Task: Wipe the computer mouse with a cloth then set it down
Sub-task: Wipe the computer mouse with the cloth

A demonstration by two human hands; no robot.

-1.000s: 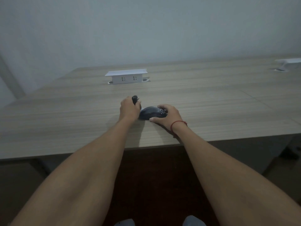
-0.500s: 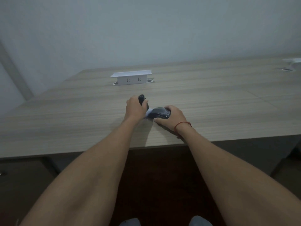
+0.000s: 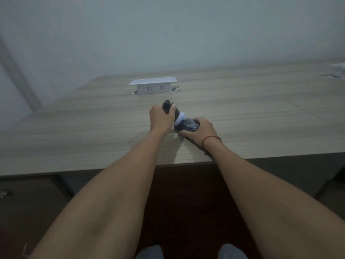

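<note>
A dark computer mouse (image 3: 187,127) lies on the wooden desk (image 3: 93,139) near its front edge. My right hand (image 3: 200,130) grips the mouse from the right, thumb on its near side. My left hand (image 3: 160,118) is closed round a dark cleaning tool (image 3: 167,106) whose upper end sticks out above the fist. The tool's white cloth head (image 3: 180,117) shows between the two hands and presses against the left end of the mouse. The part of the tool inside the fist is hidden.
A white raised socket box (image 3: 153,86) stands on the desk behind the hands. A second white fitting (image 3: 338,71) sits at the far right edge. A dark cabinet (image 3: 28,202) stands under the desk on the left, and my shoes (image 3: 149,252) show below.
The white cloth head, hidden a second ago, now shows between my hands against the mouse. My left hand has tilted the tool. The mouse stays on the desk in my right hand.
</note>
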